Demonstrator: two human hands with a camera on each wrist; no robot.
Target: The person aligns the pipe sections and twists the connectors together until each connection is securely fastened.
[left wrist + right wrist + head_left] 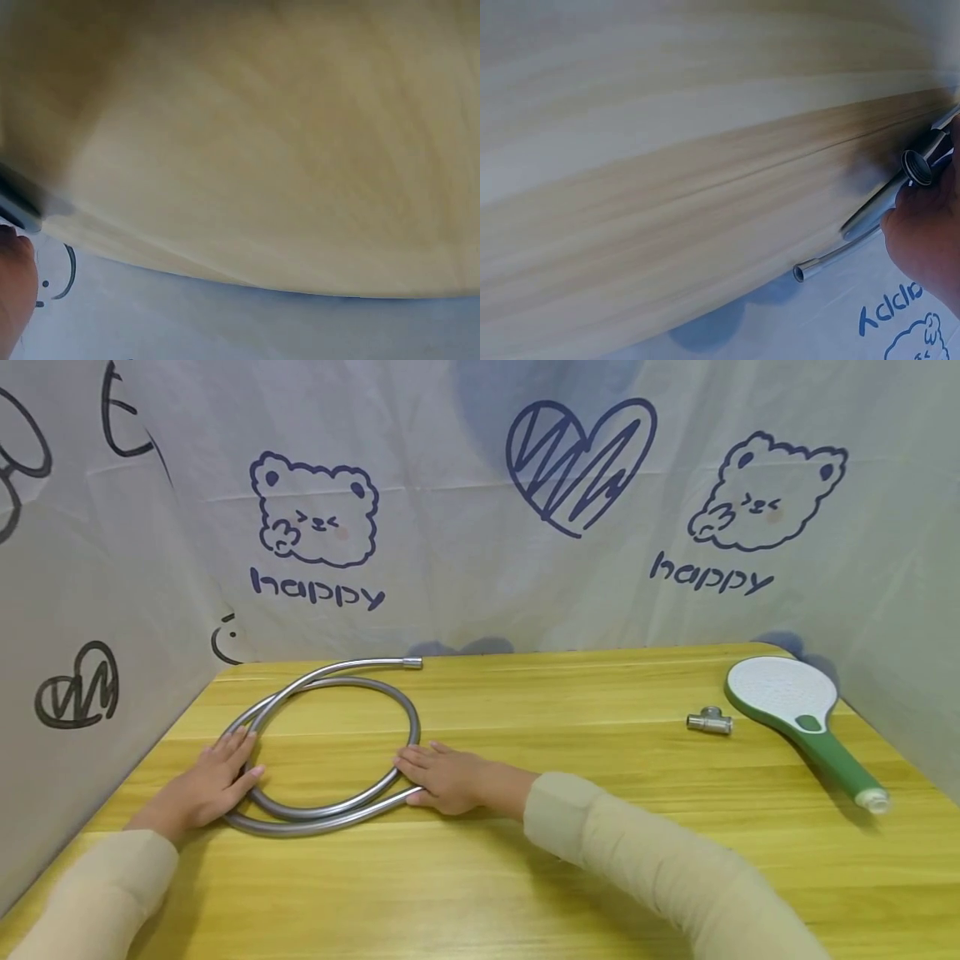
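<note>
A grey metallic shower hose (pixel 300 831) lies coiled on the table in the head view. My left hand (pixel 206 781) rests on the left side of the coil, fingers over the hose and thumb spread inward. On the opposite side, my right hand (pixel 453 781) lies across the coil with fingers extended, covering one hose end. The right wrist view shows that end's threaded fitting (pixel 916 166) beside the hand. The other end fitting (pixel 412 663) points right near the table's back edge. Only a bit of the left hand (pixel 15 277) and hose (pixel 19 206) shows in the left wrist view.
A green-handled shower head (pixel 783 689) with a white face lies at the table's right side. Left of it sits a small chrome tee fitting (pixel 709 721). White cloth walls (pixel 450 568) with drawings stand behind and beside the wooden table (pixel 570 718).
</note>
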